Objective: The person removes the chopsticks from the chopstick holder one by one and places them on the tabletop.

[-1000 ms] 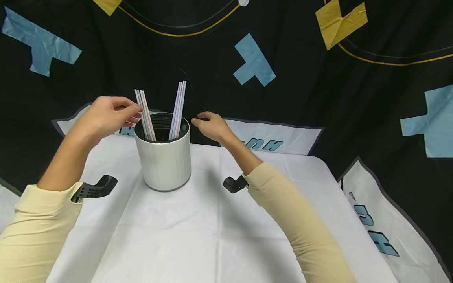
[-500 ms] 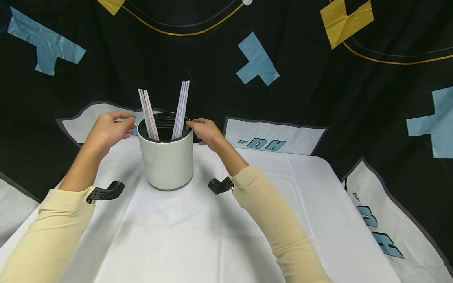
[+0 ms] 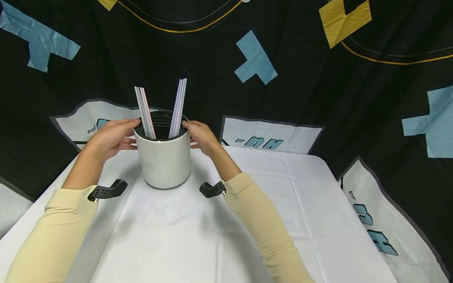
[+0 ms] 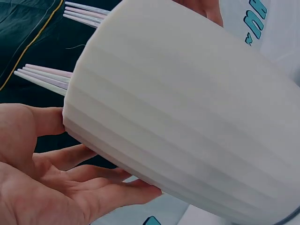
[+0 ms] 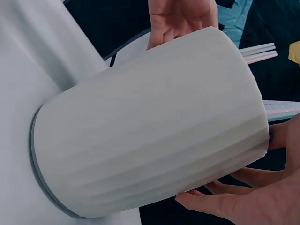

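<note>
A white, ribbed pen holder with a black inside stands upright on the table. Two bunches of pale straw-like sticks rise from it, the left bunch leaning left and the right bunch leaning right. My left hand holds its left rim, thumb at the edge and fingers along the outer wall. On the opposite side, my right hand grips the rim the same way, its fingertips against the wall. Parts of both thumbs are hidden by the rim in the wrist views.
A white cloth covers the table, with printed flaps along the back edge. Behind hangs a black curtain bearing blue and yellow tape pieces. Black wrist mounts stick out from both sleeves.
My left hand has left the left bunch of sticks and come down onto the holder's rim. My right hand has moved left onto the opposite rim. The holder stays in place.
</note>
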Demonstrator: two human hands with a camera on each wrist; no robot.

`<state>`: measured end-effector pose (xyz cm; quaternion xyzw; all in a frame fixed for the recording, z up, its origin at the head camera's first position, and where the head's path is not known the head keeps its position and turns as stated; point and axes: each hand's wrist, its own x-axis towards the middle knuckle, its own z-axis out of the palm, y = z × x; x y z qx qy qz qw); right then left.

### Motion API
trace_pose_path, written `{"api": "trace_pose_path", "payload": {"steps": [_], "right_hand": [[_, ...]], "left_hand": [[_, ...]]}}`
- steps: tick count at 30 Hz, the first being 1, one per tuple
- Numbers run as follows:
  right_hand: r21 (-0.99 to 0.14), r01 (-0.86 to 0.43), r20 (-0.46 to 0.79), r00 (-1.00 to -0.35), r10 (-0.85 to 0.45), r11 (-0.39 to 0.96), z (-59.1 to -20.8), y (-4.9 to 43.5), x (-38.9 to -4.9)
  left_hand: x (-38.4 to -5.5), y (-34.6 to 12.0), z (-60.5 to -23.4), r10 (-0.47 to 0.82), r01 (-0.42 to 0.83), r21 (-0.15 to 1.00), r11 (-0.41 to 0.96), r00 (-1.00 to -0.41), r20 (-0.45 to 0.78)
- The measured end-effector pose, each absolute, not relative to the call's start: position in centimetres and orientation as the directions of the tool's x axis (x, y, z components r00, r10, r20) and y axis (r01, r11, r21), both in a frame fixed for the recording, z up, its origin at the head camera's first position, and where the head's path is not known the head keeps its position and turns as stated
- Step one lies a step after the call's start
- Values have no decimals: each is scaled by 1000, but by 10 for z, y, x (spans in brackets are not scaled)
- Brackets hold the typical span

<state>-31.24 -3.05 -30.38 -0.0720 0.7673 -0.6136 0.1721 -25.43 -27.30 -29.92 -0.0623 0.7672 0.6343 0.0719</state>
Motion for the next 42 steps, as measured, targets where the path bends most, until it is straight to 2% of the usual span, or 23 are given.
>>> {"api": "trace_pose_path", "payload": {"steps": [7, 21, 42], "right_hand": [[-973, 104, -169, -927, -334, 204, -308, -30, -313], [-970, 129, -190, -933, -307, 207, -306, -14, -309], [-958, 173, -228, -944, -240, 230, -304, 106, -290]], "left_hand": [[-254, -272, -302, -25, -165, 957, 239, -986, -164], [-252, -260, -306, 14, -167, 965, 201, -985, -174], [-260, -154, -313, 128, -112, 978, 174, -983, -135]]}}
